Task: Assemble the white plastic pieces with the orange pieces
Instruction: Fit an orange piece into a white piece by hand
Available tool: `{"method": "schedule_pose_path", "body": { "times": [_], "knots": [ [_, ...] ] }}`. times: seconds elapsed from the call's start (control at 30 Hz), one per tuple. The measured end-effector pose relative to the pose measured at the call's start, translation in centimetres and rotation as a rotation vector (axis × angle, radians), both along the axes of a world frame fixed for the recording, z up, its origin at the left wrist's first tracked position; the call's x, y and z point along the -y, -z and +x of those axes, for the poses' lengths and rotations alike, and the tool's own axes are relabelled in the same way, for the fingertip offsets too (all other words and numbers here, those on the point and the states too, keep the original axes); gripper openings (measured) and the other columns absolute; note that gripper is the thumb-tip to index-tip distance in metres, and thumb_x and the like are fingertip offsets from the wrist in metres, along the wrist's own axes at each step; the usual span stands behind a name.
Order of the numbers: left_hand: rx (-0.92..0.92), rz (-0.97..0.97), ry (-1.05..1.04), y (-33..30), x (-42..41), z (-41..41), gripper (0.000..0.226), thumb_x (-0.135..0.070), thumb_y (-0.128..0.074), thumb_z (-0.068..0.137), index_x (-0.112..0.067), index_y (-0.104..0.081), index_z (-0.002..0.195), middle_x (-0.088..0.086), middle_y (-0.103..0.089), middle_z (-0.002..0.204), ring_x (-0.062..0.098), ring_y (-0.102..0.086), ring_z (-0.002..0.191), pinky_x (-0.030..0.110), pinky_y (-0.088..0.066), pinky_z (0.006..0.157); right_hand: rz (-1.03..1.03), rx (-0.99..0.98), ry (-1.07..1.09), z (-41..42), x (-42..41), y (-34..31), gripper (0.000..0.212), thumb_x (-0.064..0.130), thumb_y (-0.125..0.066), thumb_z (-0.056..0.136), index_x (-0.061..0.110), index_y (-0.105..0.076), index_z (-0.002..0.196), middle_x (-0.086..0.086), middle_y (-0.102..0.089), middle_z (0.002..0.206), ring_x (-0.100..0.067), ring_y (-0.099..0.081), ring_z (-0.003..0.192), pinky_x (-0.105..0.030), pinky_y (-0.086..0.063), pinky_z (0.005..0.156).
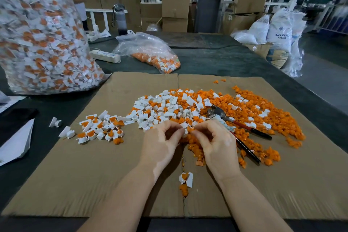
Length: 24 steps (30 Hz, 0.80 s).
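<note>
Nearest us lies one assembled piece (186, 179) on the cardboard sheet (94, 165), just below our wrists. Our left hand (162, 143) pinches a white piece (185, 131) while our right hand (212, 141) pinches an orange piece (190, 128) against it, right at the edge of the mixed pile (216, 113). We judge a crooked push could pop the orange piece loose into the heap. Pliers (239, 124) lie touching our right hand and could snag it; finished pieces (99, 128) sit apart to the left.
</note>
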State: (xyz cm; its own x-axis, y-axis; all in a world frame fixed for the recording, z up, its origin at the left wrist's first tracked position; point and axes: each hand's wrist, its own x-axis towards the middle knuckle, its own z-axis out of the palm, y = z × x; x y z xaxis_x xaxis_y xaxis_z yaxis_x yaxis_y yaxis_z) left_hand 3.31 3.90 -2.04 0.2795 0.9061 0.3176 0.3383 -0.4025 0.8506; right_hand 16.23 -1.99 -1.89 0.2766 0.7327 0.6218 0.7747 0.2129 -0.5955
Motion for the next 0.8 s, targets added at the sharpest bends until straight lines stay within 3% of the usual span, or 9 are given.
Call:
{"method": "schedule_pose_path", "body": {
  "times": [0.1,0.2,0.27,0.37,0.43,0.53,0.8],
  "knots": [
    [0.027,-0.064,-0.029,0.1,-0.4,0.4,0.015,-0.017,-0.066,0.086,-0.027,-0.066,0.097,-0.012,-0.064,0.085,0.003,-0.059,0.084,0.013,-0.047,0.074,-0.012,-0.026,0.015,0.0,-0.1,0.0,0.009,0.004,-0.067,0.083,0.009,-0.07,0.09,0.005,-0.063,0.085,-0.008,-0.06,0.082,-0.01,-0.047,0.077],
    [0.067,-0.125,-0.051,0.0,-0.6,1.0,0.021,-0.018,-0.063,0.088,-0.023,-0.067,0.109,-0.01,-0.064,0.09,0.003,-0.058,0.085,0.009,-0.044,0.073,0.014,-0.02,0.044,0.1,-0.1,0.0,0.01,0.003,-0.066,0.084,0.009,-0.07,0.09,0.003,-0.064,0.084,-0.01,-0.061,0.082,-0.018,-0.05,0.076],
    [0.085,-0.114,-0.069,0.2,-0.4,1.3,0.014,-0.019,-0.063,0.088,-0.028,-0.068,0.098,-0.012,-0.065,0.092,0.004,-0.059,0.088,0.011,-0.044,0.076,0.04,0.009,0.057,0.1,0.0,0.1,0.009,0.002,-0.067,0.083,0.008,-0.069,0.089,0.002,-0.063,0.083,-0.011,-0.06,0.081,-0.025,-0.052,0.075],
    [0.169,-0.13,-0.085,0.2,-0.2,1.1,0.025,-0.016,-0.064,0.087,-0.039,-0.059,0.079,-0.017,-0.062,0.08,-0.004,-0.058,0.075,0.003,-0.041,0.065,0.014,0.117,0.063,0.1,0.0,0.2,0.005,0.007,-0.072,0.079,0.01,-0.069,0.082,0.002,-0.062,0.079,-0.014,-0.058,0.079,-0.034,-0.051,0.073],
    [0.185,-0.134,-0.079,0.2,-0.2,0.9,0.026,-0.015,-0.064,0.087,-0.038,-0.058,0.077,-0.015,-0.062,0.078,-0.008,-0.057,0.073,0.003,-0.041,0.063,-0.056,0.216,0.094,-0.1,0.0,0.3,0.007,0.016,-0.075,0.075,0.014,-0.068,0.077,0.004,-0.061,0.077,-0.016,-0.058,0.079,-0.034,-0.047,0.072],
    [0.17,-0.132,-0.064,0.3,-0.2,0.9,0.022,-0.017,-0.065,0.087,-0.036,-0.059,0.077,-0.009,-0.065,0.079,0.004,-0.06,0.076,0.012,-0.046,0.067,-0.14,0.295,0.158,-0.2,-0.2,0.4,0.008,0.02,-0.077,0.073,0.016,-0.07,0.074,0.003,-0.062,0.076,-0.018,-0.059,0.078,-0.034,-0.041,0.073],
    [0.138,-0.129,-0.053,0.5,0.0,1.0,0.016,-0.02,-0.064,0.087,-0.034,-0.06,0.081,-0.009,-0.064,0.08,0.007,-0.061,0.079,0.019,-0.049,0.07,-0.079,0.079,0.113,-0.1,0.0,0.1,0.004,0.016,-0.069,0.083,0.013,-0.068,0.081,0.003,-0.061,0.078,-0.014,-0.056,0.08,-0.034,-0.043,0.078]
  ]
}}
